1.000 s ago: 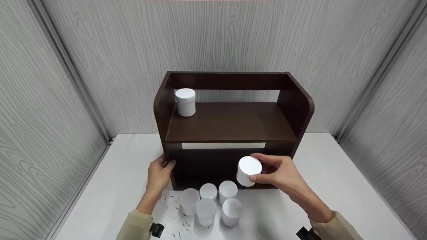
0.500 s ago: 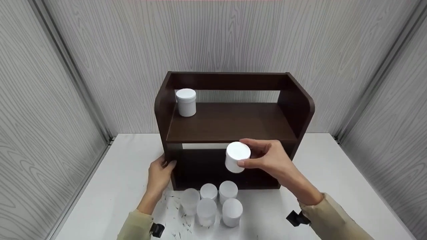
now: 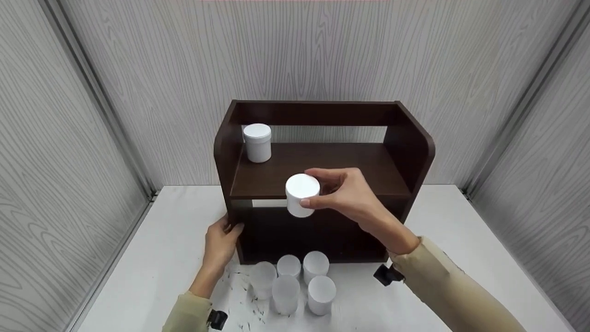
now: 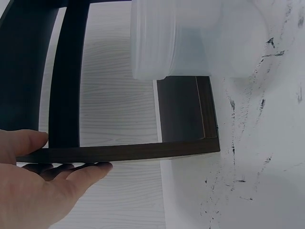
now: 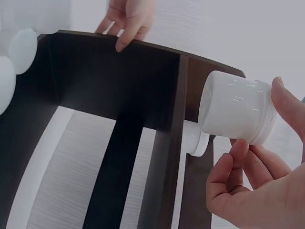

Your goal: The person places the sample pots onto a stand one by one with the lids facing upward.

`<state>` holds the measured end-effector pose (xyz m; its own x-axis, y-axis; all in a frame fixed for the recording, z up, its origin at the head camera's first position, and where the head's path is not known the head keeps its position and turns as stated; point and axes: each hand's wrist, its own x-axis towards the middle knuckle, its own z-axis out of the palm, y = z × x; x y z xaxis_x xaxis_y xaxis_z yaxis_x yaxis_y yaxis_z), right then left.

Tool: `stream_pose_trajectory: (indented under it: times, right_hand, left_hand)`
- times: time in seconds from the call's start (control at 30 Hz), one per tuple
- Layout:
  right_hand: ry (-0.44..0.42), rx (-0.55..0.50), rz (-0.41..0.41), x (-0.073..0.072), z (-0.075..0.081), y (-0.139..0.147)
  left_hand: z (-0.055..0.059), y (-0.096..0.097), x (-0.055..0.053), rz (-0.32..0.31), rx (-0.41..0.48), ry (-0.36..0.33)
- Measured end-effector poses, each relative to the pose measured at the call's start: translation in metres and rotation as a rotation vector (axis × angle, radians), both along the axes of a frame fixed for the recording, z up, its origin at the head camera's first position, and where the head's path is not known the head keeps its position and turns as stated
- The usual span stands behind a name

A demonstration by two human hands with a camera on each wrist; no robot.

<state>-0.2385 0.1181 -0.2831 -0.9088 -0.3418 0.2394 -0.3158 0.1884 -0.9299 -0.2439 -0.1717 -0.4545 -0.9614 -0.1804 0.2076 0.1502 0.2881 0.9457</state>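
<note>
My right hand [image 3: 348, 196] pinches a white lidded jar [image 3: 300, 196] between thumb and fingers, holding it up in front of the upper shelf's front edge. In the right wrist view the jar [image 5: 236, 106] shows a ribbed lid rim close to the thumb. My left hand [image 3: 221, 242] grips the left side panel of the dark brown shelf unit [image 3: 318, 182], its thumb on the inner side and fingers outside, as the left wrist view shows. Another white jar [image 3: 258, 144] stands upright at the upper shelf's left end.
Several white jars, such as a front one [image 3: 321, 295], stand in a cluster on the white table [image 3: 138, 276] before the shelf unit. Dark smudges mark the table beside them. Grey wood-grain walls [image 3: 313, 50] enclose the back and sides.
My right hand has carried the jar up and to the left, from low before the bottom compartment to the upper shelf's edge. The left hand keeps its grip on the side panel.
</note>
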Motion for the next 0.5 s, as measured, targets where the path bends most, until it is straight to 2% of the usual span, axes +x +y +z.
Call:
stream_pose_trajectory:
  times: [0.2, 0.5]
  right_hand:
    - [-0.01, -0.032, 0.025, -0.015, 0.01, -0.016]
    - [0.034, -0.009, -0.004, -0.041, 0.018, -0.04]
  left_hand:
    - [0.0, -0.001, 0.001, -0.008, 0.013, 0.012]
    - [0.001, 0.0, 0.003, -0.019, 0.025, 0.006]
